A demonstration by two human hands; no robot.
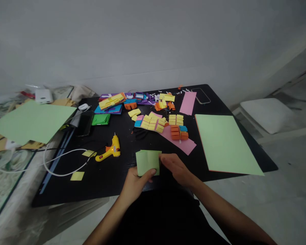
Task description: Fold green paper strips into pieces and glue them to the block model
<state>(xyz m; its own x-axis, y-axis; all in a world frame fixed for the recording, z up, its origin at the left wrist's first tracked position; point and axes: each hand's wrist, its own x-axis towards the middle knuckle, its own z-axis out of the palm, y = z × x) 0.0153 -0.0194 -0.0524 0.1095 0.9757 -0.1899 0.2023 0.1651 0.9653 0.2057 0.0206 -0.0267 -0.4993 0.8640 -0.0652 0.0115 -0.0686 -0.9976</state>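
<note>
Small light green paper pieces (146,161), stacked unevenly, are held above the near edge of the black table (127,180). My left hand (136,183) grips them from the lower left, thumb lying across the front. At their right edge my right hand (174,166) has its fingers pinched together on the paper's side. Beyond the hands lie folded yellow paper strips (151,123) and a bundle of folded orange strips (178,133), partly over a pink paper strip (186,145). To the left rests a yellow glue gun (111,149).
Large light green sheets (226,143) overhang the table's right front edge. A phone (84,123), a green paper stack (101,119) and a white cable (58,175) lie left. Coloured paper scraps (148,98) line the back. A white stool (262,114) stands right.
</note>
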